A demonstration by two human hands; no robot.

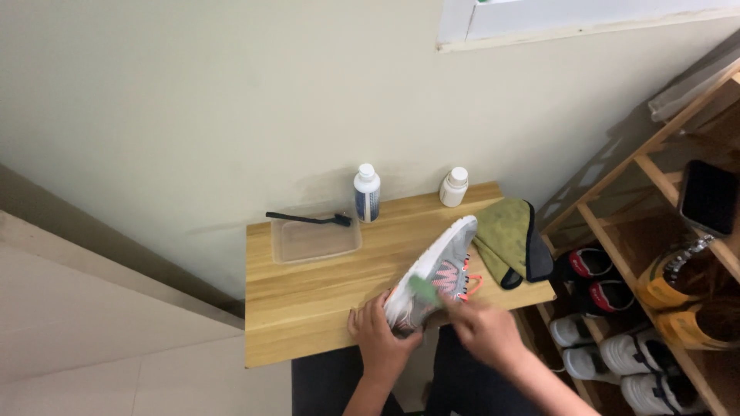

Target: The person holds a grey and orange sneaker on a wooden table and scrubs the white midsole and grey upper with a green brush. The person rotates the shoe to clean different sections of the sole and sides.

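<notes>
Our left hand (379, 333) clamps the sneaker (434, 276) heel on the surface (308, 293); right hand (484, 330) fingers grip a green brush (423, 288). Short strokes toward 1 o'clock work best.

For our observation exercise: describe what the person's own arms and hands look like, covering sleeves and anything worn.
Both forearms are bare as far as the frame shows: no sleeves, gloves or watch visible. The left hand shows plain fingers with no rings that can be made out. The right hand is motion-blurred, so finer details cannot be told.
</notes>
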